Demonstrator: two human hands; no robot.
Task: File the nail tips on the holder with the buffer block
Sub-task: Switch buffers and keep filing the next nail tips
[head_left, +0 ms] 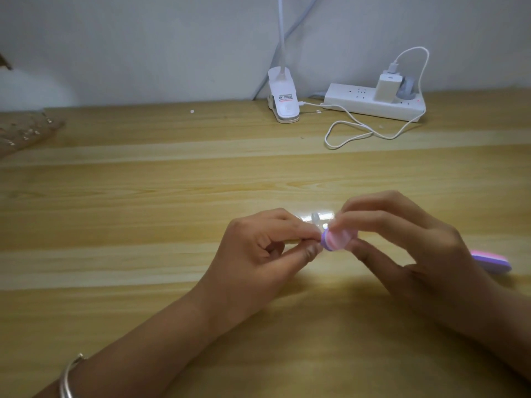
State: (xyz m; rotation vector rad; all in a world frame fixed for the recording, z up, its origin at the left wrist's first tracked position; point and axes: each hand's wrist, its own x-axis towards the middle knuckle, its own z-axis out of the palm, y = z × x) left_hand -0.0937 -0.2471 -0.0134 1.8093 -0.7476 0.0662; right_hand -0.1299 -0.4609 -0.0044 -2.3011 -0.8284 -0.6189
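Observation:
My left hand [258, 254] pinches a small holder between thumb and forefinger; the holder itself is almost hidden. A clear nail tip [315, 217] shows just beyond the fingertips, in the lamp glare. My right hand [408, 242] grips a pink and purple buffer block [334, 239]. The block's rounded end rests against my left fingertips by the nail tip. A pink and purple end juts out past the right edge of my right hand, low over the wooden table [143, 196].
A white clip lamp base [283, 96] and a white power strip [370, 103] with a charger and looping cable [353, 133] stand along the back wall. A brown object with shiny studs [26, 130] lies at the far left. A silver bangle [69, 374] circles my left wrist.

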